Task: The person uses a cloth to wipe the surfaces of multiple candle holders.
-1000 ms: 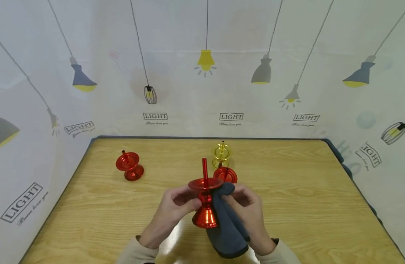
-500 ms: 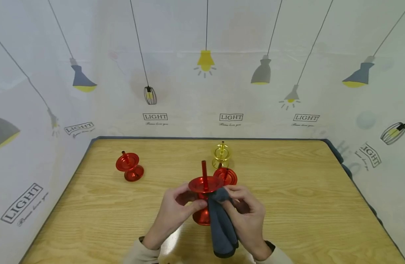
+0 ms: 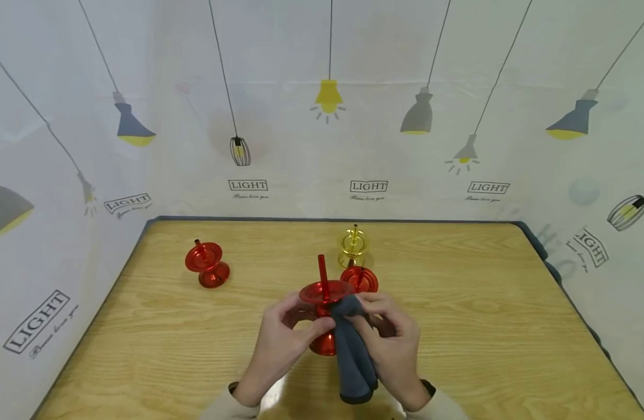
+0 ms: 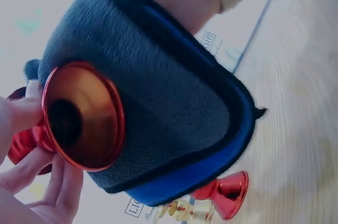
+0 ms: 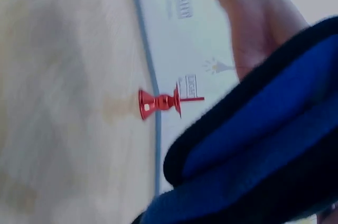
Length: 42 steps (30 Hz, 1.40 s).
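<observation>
In the head view my left hand [image 3: 282,338] pinches the stem of a shiny red metal candle holder [image 3: 314,293], thumb in front, raised over the table. Its dish and upright rod face up, leaning slightly left. My right hand [image 3: 398,341] grips a blue-grey cloth [image 3: 355,367] and presses its bunched top under the dish, against the stem. The cloth hangs down and covers the right part of the stem and base. The left wrist view shows the hollow underside of the candle holder [image 4: 90,123] with the cloth [image 4: 158,92] spread behind it. Right fingertips are partly hidden by cloth.
Beyond the hands, a second red candle holder [image 3: 360,280] stands close before a gold candle holder [image 3: 352,242]. Another red candle holder [image 3: 213,275] stands at the back left of the wooden table [image 3: 485,326]. A printed white curtain [image 3: 280,116] surrounds the table's back and sides.
The held candle holder has tipped so more of its dish top shows. My right hand has brought the cloth leftward across the stem and base. The standing candle holders have stayed put.
</observation>
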Available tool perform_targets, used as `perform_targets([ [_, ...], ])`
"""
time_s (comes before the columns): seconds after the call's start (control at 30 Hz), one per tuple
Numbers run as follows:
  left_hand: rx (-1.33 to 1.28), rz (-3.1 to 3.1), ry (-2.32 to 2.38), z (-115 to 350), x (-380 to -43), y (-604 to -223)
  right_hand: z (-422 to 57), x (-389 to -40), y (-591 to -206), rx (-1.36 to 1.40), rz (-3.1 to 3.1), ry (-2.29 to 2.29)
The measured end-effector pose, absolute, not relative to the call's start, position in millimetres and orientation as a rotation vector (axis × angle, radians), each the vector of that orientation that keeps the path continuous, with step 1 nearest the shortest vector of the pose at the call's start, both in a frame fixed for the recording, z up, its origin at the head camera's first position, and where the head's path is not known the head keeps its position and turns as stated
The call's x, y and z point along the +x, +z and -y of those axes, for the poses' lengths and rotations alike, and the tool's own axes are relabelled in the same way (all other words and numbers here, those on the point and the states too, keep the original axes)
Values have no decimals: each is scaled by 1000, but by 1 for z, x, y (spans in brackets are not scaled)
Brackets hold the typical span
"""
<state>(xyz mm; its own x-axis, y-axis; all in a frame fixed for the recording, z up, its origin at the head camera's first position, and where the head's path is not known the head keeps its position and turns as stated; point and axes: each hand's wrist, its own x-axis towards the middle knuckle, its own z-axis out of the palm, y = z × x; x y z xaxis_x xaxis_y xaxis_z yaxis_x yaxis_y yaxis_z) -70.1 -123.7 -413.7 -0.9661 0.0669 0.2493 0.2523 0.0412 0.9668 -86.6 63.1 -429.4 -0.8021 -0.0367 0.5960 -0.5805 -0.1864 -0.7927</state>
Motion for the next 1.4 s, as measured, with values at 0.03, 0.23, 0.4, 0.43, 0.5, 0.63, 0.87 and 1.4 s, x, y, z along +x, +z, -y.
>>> perform_targets([
  [0.03,-301,2158,-2063,123,-70,-413,-63,-87,-429,749,1701,1998],
  [0.23,-275,2057,-2231,128,-70,-414,-64,-85,-425,814,1685,1955],
  [0.4,-495,1945,-2482,138,-73,-422,-69,-85,-424,754,1742,2182],
  [0.43,-535,1913,-2550,139,-74,-424,-70,-86,-424,736,1751,2233],
  [0.5,-581,1849,-2679,140,-74,-425,-71,-86,-424,700,1763,2296],
  [0.63,-441,1885,-2682,136,-72,-423,-69,-86,-424,564,1791,2342],
  [0.87,-273,2064,-2189,115,-65,-411,-64,-83,-427,642,1715,2049],
  [1.4,-454,1889,-2740,134,-71,-417,-74,-85,-424,675,1751,2286],
])
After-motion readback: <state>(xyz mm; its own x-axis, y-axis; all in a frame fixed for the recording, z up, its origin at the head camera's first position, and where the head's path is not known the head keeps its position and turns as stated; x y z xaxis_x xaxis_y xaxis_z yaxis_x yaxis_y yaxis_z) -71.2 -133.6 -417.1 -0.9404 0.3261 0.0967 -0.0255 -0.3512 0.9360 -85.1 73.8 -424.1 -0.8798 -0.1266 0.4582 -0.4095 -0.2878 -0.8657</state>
